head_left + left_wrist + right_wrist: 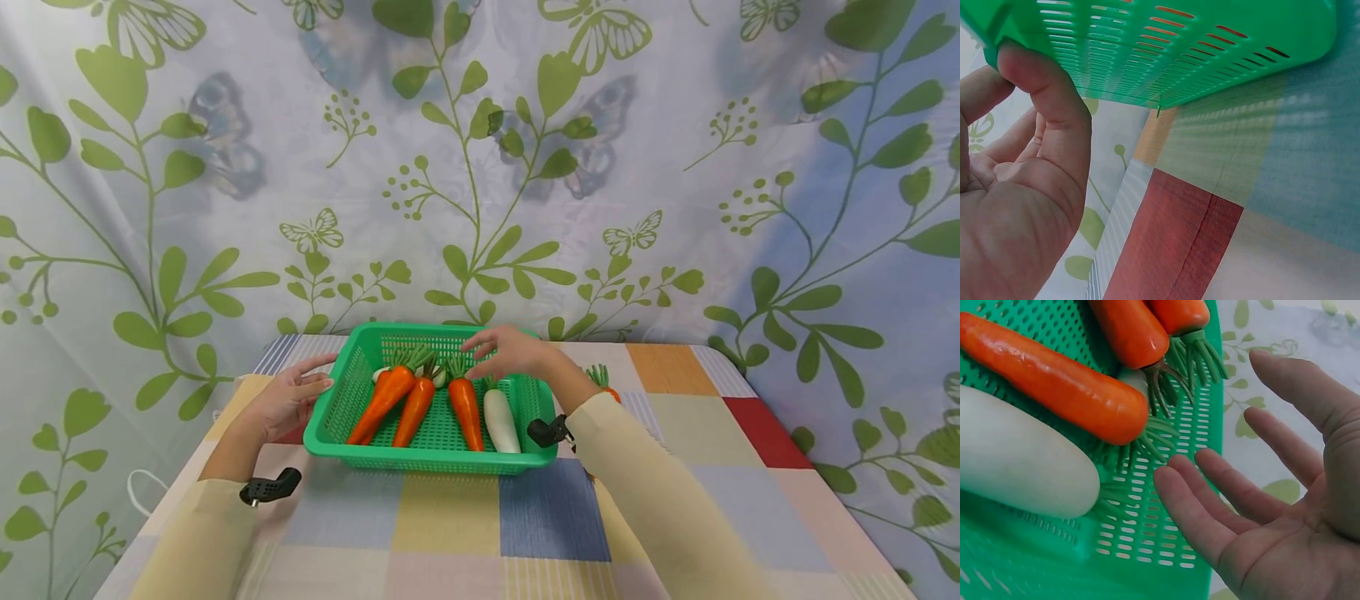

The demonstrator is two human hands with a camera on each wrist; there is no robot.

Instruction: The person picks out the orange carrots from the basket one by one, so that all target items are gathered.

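A green plastic basket (450, 458) stands on the patchwork tablecloth with several orange carrots (465, 408) and a white radish (501, 421) in it. Paler white pieces (440, 377) show among the carrot tops at the back. My left hand (288, 400) is at the basket's left rim; in the left wrist view its thumb (1041, 81) and a finger pinch the edge. Over the back right part of the basket hovers my right hand (510, 354), fingers spread and loosely bent, holding nothing. Its fingertips (1169, 478) are close to the leafy tops in the right wrist view.
Another carrot (602, 379) lies on the cloth right of the basket, partly hidden by my right forearm. Behind the table hangs a leaf-and-butterfly patterned curtain (480, 208). A white cable (138, 492) loops at the table's left edge.
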